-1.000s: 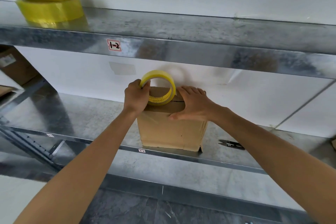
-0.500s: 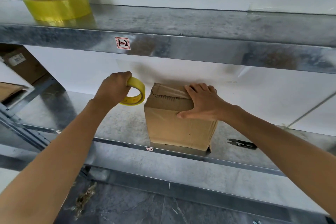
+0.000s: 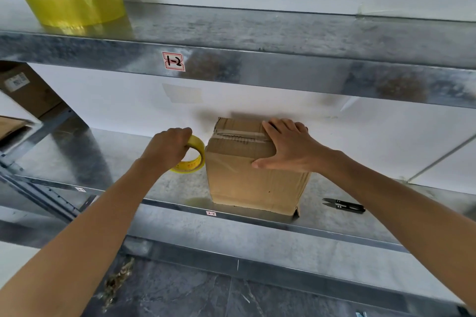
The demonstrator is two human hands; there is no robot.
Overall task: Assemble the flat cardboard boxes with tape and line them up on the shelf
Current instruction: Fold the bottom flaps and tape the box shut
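Note:
A brown cardboard box (image 3: 247,183) stands upright on the middle metal shelf (image 3: 108,159), its top flaps closed with clear tape along the seam. My right hand (image 3: 288,147) lies flat over the box's top front edge, fingers straight, thumb on the front face. My left hand (image 3: 167,149) grips a small yellow tape roll (image 3: 194,161) just left of the box, low beside its upper left corner. Clear tape runs from the roll's side onto the box's left face.
A bigger yellow tape roll (image 3: 74,5) sits on the upper shelf (image 3: 257,31) at the left. Black snips (image 3: 343,205) lie on the middle shelf to the right of the box. More cardboard (image 3: 23,90) shows at far left. A white wall backs the shelves.
My left hand carried the small tape roll from on top of the box down its left side. The right hand stayed pressed on the box top.

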